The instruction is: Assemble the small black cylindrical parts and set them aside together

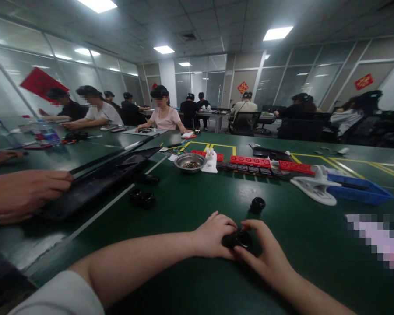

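My left hand (213, 234) and my right hand (262, 251) meet low on the green table (184, 218), both closed round a small black round part (239, 239) held between the fingers. Another black round part (258, 204) lies just beyond my right hand. A pair of similar black parts (142, 198) sits further left on the table.
A metal bowl (190, 162) with small pieces, a white dispenser (211, 161), red strips (251, 161), a white clamp-like tool (315, 187) and a blue tray (359, 188) stand further back. A neighbour's hand (22, 192) rests on a black tray (98, 181) at left. Other people sit at tables behind.
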A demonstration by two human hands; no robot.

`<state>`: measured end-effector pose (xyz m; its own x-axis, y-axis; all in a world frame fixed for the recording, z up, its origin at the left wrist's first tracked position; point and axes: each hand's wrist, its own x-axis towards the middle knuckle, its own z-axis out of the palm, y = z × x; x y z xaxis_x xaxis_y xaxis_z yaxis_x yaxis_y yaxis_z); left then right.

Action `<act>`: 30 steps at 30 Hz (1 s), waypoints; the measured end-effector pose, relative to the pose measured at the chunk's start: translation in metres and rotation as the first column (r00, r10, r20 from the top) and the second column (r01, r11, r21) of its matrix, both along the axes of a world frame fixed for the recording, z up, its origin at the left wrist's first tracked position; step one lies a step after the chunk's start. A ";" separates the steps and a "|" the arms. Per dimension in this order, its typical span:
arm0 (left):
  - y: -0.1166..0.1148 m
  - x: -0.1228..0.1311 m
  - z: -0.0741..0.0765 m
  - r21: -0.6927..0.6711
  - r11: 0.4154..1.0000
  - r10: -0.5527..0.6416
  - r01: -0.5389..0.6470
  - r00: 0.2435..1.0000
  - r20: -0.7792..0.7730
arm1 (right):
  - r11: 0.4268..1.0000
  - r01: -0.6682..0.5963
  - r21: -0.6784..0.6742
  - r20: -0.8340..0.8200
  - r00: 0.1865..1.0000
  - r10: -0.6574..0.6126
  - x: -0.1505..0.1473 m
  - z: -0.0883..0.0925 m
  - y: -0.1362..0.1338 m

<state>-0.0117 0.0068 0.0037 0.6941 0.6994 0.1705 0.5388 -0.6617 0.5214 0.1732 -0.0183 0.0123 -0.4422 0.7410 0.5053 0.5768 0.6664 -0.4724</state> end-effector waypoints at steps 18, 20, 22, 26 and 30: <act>-0.001 0.001 0.004 -0.012 1.000 0.004 -0.004 1.000 -0.002 | 0.988 -0.155 -0.020 -0.016 0.988 0.155 0.000 0.005 -0.002; -0.002 0.001 0.004 -0.016 1.000 0.008 -0.008 1.000 0.006 | 0.986 -0.167 -0.004 -0.019 0.986 0.167 0.000 0.005 -0.003; -0.002 0.001 0.004 -0.018 1.000 0.004 -0.004 1.000 0.010 | 0.996 -0.084 0.004 -0.017 0.996 0.084 0.002 0.002 -0.003; -0.002 0.001 0.003 -0.020 1.000 0.008 -0.008 1.000 0.007 | 0.998 0.037 -0.054 -0.006 0.999 -0.037 0.002 0.000 -0.002; -0.002 0.001 0.006 -0.023 1.000 0.007 -0.007 1.000 0.001 | 0.986 -0.124 -0.108 -0.024 0.992 0.122 0.001 0.006 -0.005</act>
<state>-0.0108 0.0045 0.0096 0.6888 0.7082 0.1548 0.5431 -0.6456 0.5368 0.1745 -0.0231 0.0186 -0.5253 0.7325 0.4330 0.4851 0.6759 -0.5548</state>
